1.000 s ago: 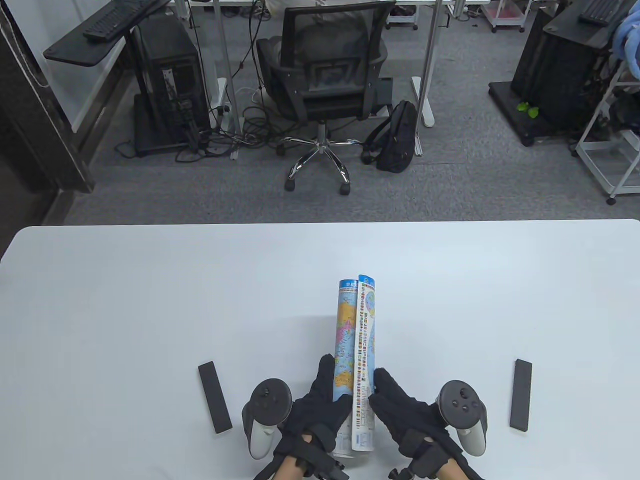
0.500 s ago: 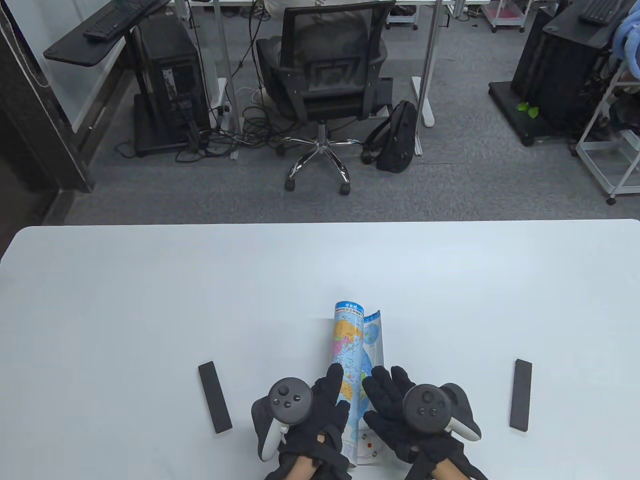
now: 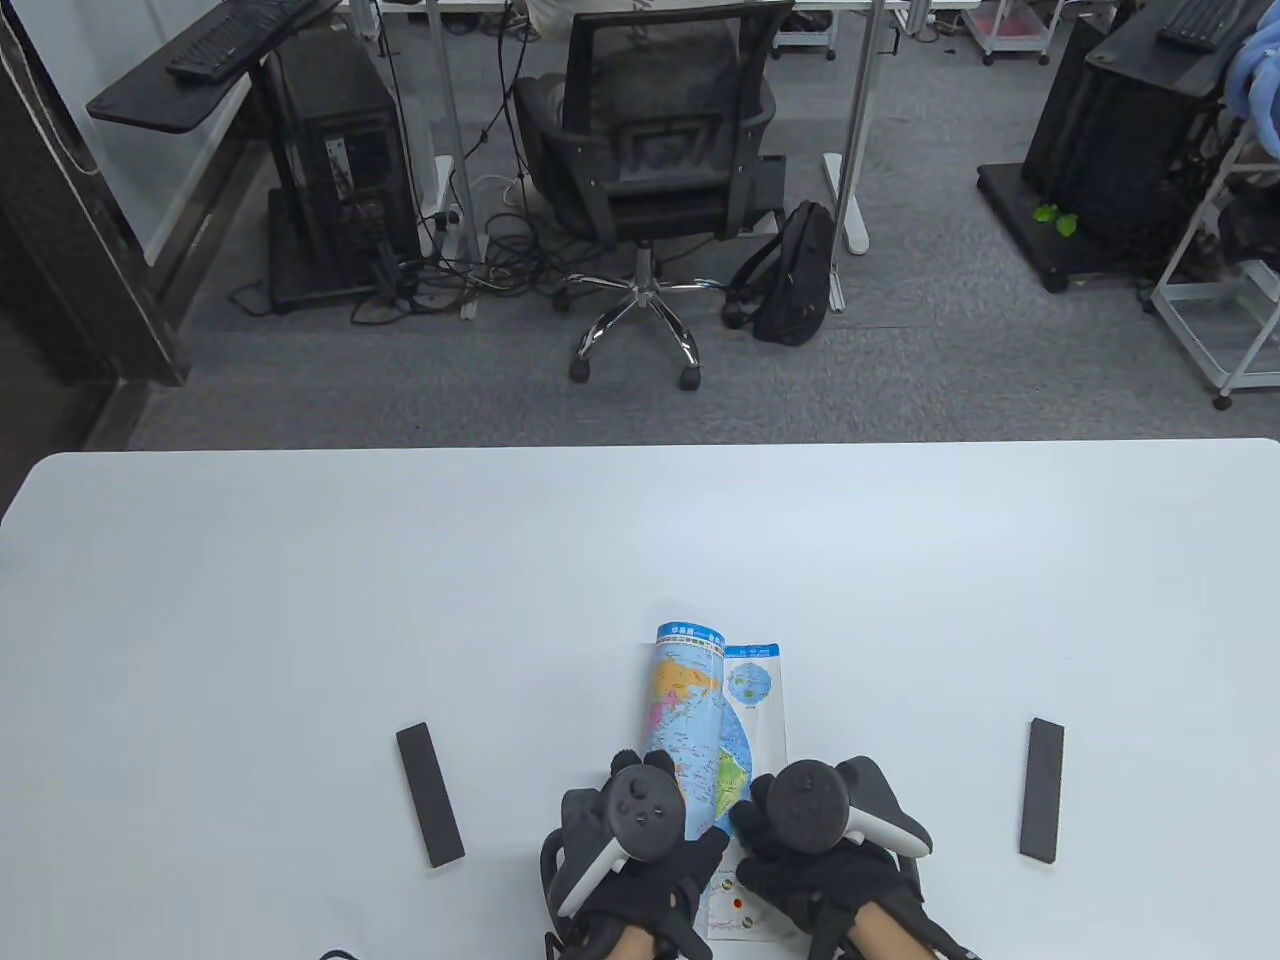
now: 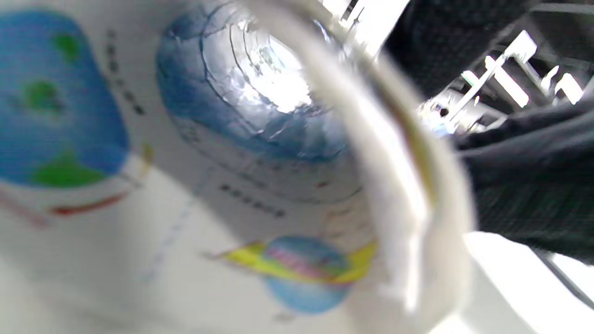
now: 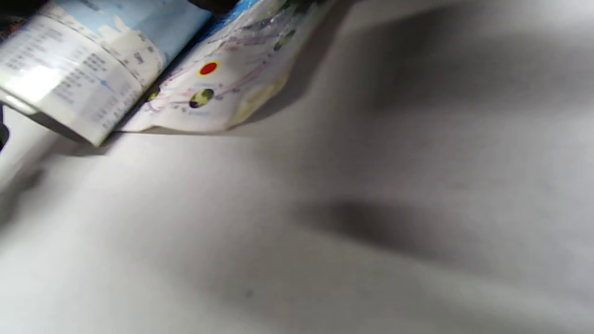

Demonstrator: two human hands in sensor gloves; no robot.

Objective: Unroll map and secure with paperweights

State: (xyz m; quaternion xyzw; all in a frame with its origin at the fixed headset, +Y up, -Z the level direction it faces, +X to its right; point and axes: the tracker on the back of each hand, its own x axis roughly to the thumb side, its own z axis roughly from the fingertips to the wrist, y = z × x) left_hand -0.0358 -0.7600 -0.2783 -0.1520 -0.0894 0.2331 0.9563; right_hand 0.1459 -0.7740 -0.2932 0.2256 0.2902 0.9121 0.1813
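A rolled colour map (image 3: 690, 700) lies on the white table (image 3: 300, 600) near the front edge, its right flap (image 3: 757, 690) opened flat. My left hand (image 3: 640, 850) rests on the roll's near end. My right hand (image 3: 810, 860) presses on the flat flap beside it. The left wrist view looks into the roll's open end (image 4: 260, 88). The right wrist view shows the flap's near corner (image 5: 209, 88) on the table. Two black bar paperweights lie on the table, one to the left (image 3: 429, 794) and one to the right (image 3: 1042, 788), both apart from the hands.
An office chair (image 3: 650, 170) and a black backpack (image 3: 795, 270) stand on the floor beyond the table's far edge. Bare white table surface lies on both sides of the map.
Both hands have drawn back toward the front edge and turned palm down on the map. The roll has slid nearer and its right flap has opened wider and flatter.
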